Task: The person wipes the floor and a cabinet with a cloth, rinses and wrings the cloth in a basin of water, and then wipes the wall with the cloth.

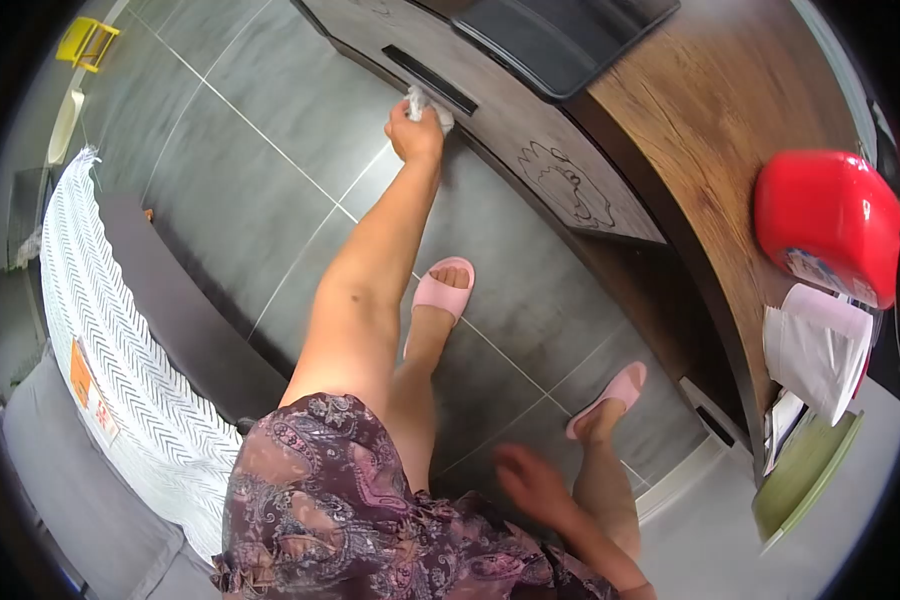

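Note:
My left hand is closed on a crumpled white cloth, possibly a wipe. It reaches to the lower front of a grey drawer, just under the dark handle slot. Part of the cloth is hidden by my fingers. Low over the floor near my right leg hangs my right hand. It is blurred, and I cannot make out what its fingers do.
A wood-topped cabinet runs along the right, bearing a black device, a red container and a white packet. Beside it leans a green tray. A patterned white cover drapes over seating at left. Grey tiles lie between.

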Motion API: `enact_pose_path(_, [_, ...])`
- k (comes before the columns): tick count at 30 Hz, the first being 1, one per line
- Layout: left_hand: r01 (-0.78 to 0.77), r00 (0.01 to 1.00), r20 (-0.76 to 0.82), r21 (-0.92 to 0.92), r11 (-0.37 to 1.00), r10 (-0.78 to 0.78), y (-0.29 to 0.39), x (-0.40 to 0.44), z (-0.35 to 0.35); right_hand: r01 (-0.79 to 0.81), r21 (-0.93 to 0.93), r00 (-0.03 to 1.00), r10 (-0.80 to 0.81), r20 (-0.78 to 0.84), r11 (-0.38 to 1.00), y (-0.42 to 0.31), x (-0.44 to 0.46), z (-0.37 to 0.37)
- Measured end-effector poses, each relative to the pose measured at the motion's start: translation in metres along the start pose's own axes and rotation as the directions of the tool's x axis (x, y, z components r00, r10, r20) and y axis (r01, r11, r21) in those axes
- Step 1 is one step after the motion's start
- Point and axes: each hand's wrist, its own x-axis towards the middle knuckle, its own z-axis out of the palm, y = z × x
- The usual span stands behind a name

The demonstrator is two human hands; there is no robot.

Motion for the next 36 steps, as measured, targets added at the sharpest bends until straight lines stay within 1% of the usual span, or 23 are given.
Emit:
enact_pose_path(1, [-0.017,0.999,0.031,-0.028,0.999,0.018,0.001,0.000,0.006,-0.007,0.029,1.000,0.007,-0.011,1.000,0.001,-0.002,0.000])
enact_pose_path(2, [-0.030,0.999,-0.018,-0.026,0.999,0.030,-0.002,-0.007,0.019,-0.012,0.057,1.000,0.014,-0.023,0.998,0.002,-0.003,-0.001])
enact_pose_path(5, [-0.060,0.997,-0.055,0.003,0.998,0.060,-0.019,-0.062,0.042,0.004,0.024,0.999,-0.003,-0.032,1.000,0.001,-0.006,-0.005])
enact_pose_path(7, [-0.197,0.973,-0.120,0.010,0.980,0.196,-0.036,-0.115,0.057,0.031,0.002,0.999,-0.031,-0.024,1.000,-0.003,-0.008,-0.006])
enact_pose_path(9, [-0.226,0.971,0.077,-0.039,0.973,0.228,-0.038,-0.168,0.046,0.043,-0.007,0.999,-0.043,-0.017,0.999,-0.002,-0.010,-0.004])
enact_pose_path(11, [-0.366,0.899,0.234,-0.058,0.929,0.369,-0.062,-0.214,0.046,0.045,0.000,0.999,-0.045,-0.012,0.999,0.000,-0.010,-0.001])
enact_pose_path(14, [-0.299,0.860,0.382,-0.160,0.941,0.338,-0.066,-0.229,0.040,0.058,-0.016,0.998,-0.058,-0.025,0.998,0.006,-0.008,0.000])
enact_pose_path(17, [-0.366,0.833,0.405,-0.108,0.924,0.378,-0.073,-0.191,0.040,0.059,-0.035,0.997,-0.061,-0.047,0.998,0.008,-0.007,-0.003])
enact_pose_path(19, [-0.318,0.928,0.197,-0.023,0.948,0.316,-0.062,-0.150,0.041,0.048,-0.010,0.998,-0.048,-0.042,0.999,0.006,-0.008,-0.005])
enact_pose_path(21, [-0.168,0.979,0.108,-0.075,0.983,0.176,-0.052,-0.103,0.043,0.035,0.004,0.999,-0.035,-0.034,0.999,0.004,-0.012,-0.006])
enact_pose_path(24, [0.029,0.990,0.143,-0.132,0.991,-0.010,-0.044,-0.082,0.044,0.052,0.011,0.998,-0.052,-0.030,0.999,0.000,-0.013,-0.007])
enact_pose_path(27, [-0.162,0.979,0.123,-0.008,0.987,0.161,-0.058,-0.125,0.051,0.072,0.019,0.996,-0.071,-0.044,0.997,-0.003,-0.013,-0.009])
enact_pose_path(29, [-0.113,0.957,0.266,-0.033,0.993,0.117,-0.060,-0.160,0.048,0.077,0.019,0.996,-0.076,-0.051,0.997,-0.001,-0.011,-0.010])
enact_pose_path(32, [-0.089,0.929,0.350,-0.094,0.992,0.117,-0.066,-0.179,0.048,0.030,0.020,0.999,-0.029,-0.029,0.999,0.004,-0.009,-0.009])
enact_pose_path(35, [-0.185,0.884,0.428,-0.054,0.981,0.190,-0.066,-0.170,0.042,0.000,-0.011,1.000,0.000,-0.027,1.000,0.002,-0.004,-0.007])
enact_pose_path(36, [-0.201,0.882,0.426,-0.046,0.979,0.201,-0.063,-0.165,0.039,0.005,-0.015,1.000,-0.005,-0.024,1.000,0.002,-0.003,-0.007])
